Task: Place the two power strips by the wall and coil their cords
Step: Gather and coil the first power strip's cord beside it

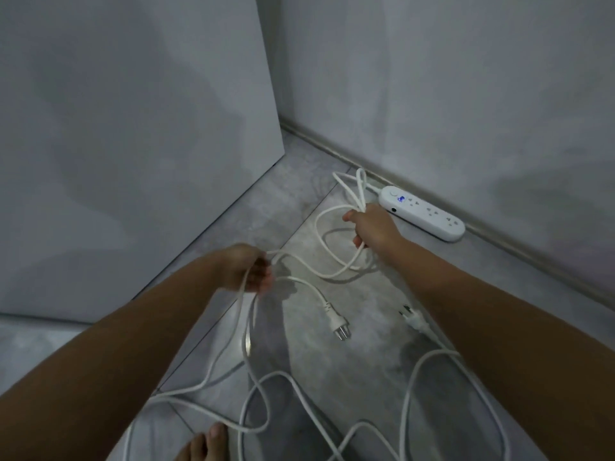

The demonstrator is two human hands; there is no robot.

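A white power strip (pixel 422 212) lies on the floor against the baseboard of the right wall. My right hand (pixel 372 225) is closed on several loops of its white cord (pixel 332 257), just left of the strip. My left hand (pixel 248 267) holds a further stretch of white cord; its white plug (pixel 339 329) lies on the floor below and right of that hand. A second plug (pixel 414 319) lies beside my right forearm. Its cord (pixel 409 387) runs in loose loops across the lower floor. A second strip is not in view.
A tall white cabinet side (pixel 139 144) stands to the left, close to the wall corner. The floor (pixel 332 361) is grey tile. A bare foot (pixel 206 444) shows at the bottom edge, next to loose cord (pixel 206 384).
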